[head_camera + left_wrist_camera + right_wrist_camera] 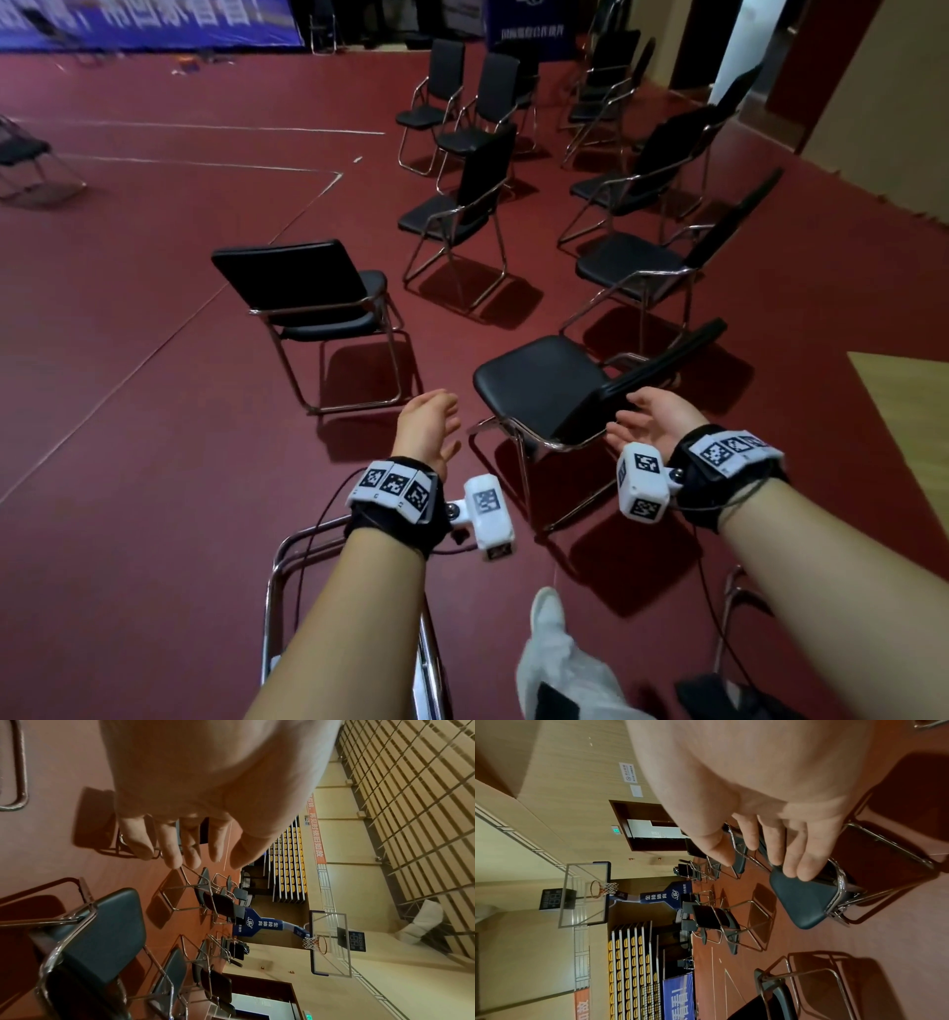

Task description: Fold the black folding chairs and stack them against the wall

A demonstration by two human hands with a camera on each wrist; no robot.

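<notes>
The nearest black folding chair (539, 385) stands unfolded right in front of me, chrome frame, backrest to the right. My right hand (642, 416) hovers open beside its backrest (662, 360), holding nothing; I cannot tell if it touches. My left hand (441, 426) hangs open in the air left of the seat, apart from it. The right wrist view has the relaxed fingers (790, 852) over this chair's seat (805, 898). In the left wrist view the loose fingers (180, 845) are empty, the chair (102, 929) below. A second unfolded chair (313, 293) stands further left.
Several more unfolded black chairs (452, 216) stand in rows behind on the dark red floor. A beige wall (883, 103) runs along the right. A chrome chair frame (277, 575) sits under my left forearm. My leg in white trousers (560, 663) is below.
</notes>
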